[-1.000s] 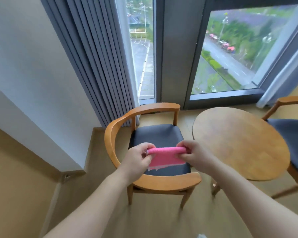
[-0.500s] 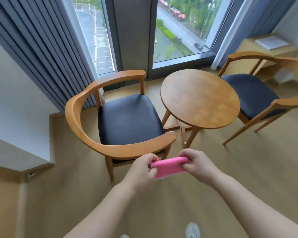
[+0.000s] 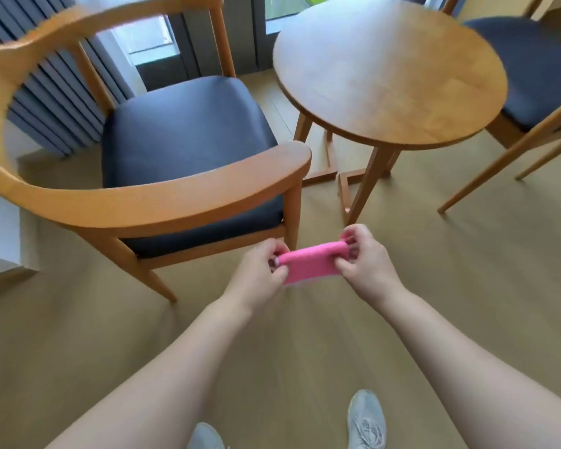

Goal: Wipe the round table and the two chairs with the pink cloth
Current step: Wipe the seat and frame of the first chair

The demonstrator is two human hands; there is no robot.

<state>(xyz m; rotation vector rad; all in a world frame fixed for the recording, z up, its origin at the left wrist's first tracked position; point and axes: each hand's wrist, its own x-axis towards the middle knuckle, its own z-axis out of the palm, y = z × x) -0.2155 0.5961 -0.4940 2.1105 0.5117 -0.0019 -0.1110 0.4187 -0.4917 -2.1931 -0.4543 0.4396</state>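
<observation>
One pink cloth [image 3: 308, 262], folded, held in the air over the floor, in front of the near chair. Left hand [image 3: 259, 270] and right hand [image 3: 366, 259] each pinch an end, fingers curled. One round bench [image 3: 389, 69]; two chairs [image 3: 182, 134] [image 3: 531, 63]. No readable writing.

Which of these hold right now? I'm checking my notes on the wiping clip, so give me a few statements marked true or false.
1. Both hands grip the pink cloth: left hand, right hand. True.
2. The cloth lies on the round table. False: it is held above the floor, in front of the table.
3. A chair stands on each side of the table: left chair, right chair. True.
4. A cup stands on the table. False: nothing shows on its top.
</observation>
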